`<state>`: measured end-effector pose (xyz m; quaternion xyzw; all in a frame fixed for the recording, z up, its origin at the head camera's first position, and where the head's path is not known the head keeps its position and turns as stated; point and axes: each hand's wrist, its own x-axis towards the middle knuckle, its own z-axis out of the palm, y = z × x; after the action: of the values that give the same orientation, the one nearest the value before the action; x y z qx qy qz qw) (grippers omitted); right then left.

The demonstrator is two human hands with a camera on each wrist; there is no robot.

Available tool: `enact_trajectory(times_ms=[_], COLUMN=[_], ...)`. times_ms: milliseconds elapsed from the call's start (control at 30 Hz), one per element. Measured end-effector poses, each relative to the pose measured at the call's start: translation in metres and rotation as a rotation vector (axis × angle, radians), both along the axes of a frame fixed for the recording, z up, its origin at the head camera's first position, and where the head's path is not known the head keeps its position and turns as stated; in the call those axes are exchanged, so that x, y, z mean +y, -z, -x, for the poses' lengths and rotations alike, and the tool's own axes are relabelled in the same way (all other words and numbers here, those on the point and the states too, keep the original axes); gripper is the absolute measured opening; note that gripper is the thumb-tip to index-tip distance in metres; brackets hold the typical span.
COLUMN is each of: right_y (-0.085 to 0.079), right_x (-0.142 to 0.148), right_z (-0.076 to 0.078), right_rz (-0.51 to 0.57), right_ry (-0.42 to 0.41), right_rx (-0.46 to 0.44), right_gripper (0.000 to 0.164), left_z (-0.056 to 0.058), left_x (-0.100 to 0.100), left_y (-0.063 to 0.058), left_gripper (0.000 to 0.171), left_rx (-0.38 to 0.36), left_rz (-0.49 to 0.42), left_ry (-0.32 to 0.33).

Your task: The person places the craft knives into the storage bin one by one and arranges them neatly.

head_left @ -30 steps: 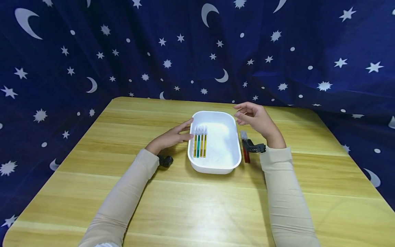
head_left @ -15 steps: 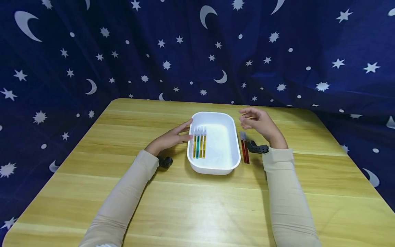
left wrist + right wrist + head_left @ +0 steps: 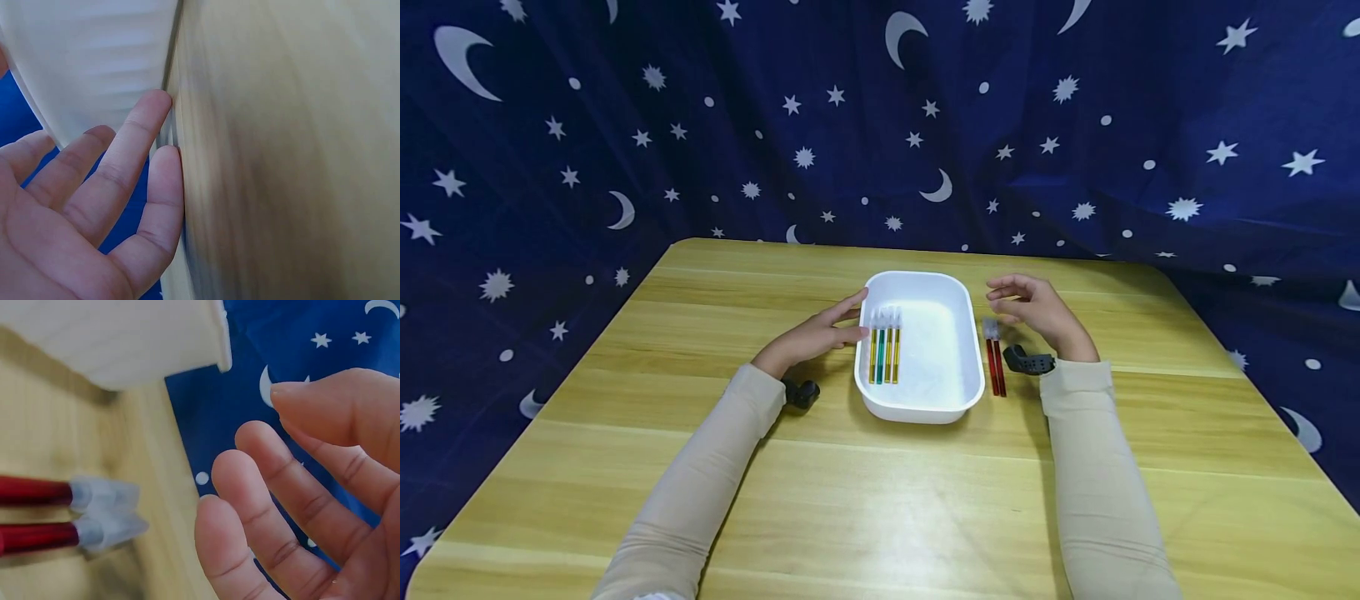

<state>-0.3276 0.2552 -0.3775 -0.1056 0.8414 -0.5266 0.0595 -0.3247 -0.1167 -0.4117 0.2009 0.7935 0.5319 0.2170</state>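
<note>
1. Beige sleeves (image 3: 696,483) reach in from this side of the white tub (image 3: 938,354), one to its left and one to its right, over the yellowish wooden table (image 3: 850,517).
2. Small black wrist cameras (image 3: 802,395) sit at the cuffs, one on each side of the tub.
3. Inside the tub, by its left wall, four thin sticks lie in a row: three gold sticks (image 3: 897,358) and one green stick (image 3: 882,360). Their clear tips point to the tub's far end.
4. Two red sticks (image 3: 996,367) with clear tips lie side by side on the table, just right of the tub.
5. The left hand (image 3: 815,337) is at the tub's left side, fingers spread and thumb at the rim.
6. The right hand (image 3: 1037,310) is in the air right of the tub, above the red sticks' tips, its fingers softly bent and a little apart.
7. Behind the tub hangs a dark blue cloth (image 3: 850,50) with moons and stars.
</note>
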Motion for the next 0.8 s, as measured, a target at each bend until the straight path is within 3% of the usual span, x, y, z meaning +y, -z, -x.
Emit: enact_trajectory(times_ms=[567, 800], right_y=[0.013, 0.017], right_x=[0.008, 0.01], right_z=[0.0, 0.0], right_rz=[-0.009, -0.067], right_ry=[0.011, 0.028], right_rx=[-0.073, -0.106], right_gripper=[0.047, 0.043], left_z=[-0.001, -0.002], left_x=[0.0, 0.0], left_y=[-0.003, -0.004], left_gripper=[0.073, 0.073], left_rx=[0.003, -0.006], left_rz=[0.012, 0.006], left_ry=[0.006, 0.003])
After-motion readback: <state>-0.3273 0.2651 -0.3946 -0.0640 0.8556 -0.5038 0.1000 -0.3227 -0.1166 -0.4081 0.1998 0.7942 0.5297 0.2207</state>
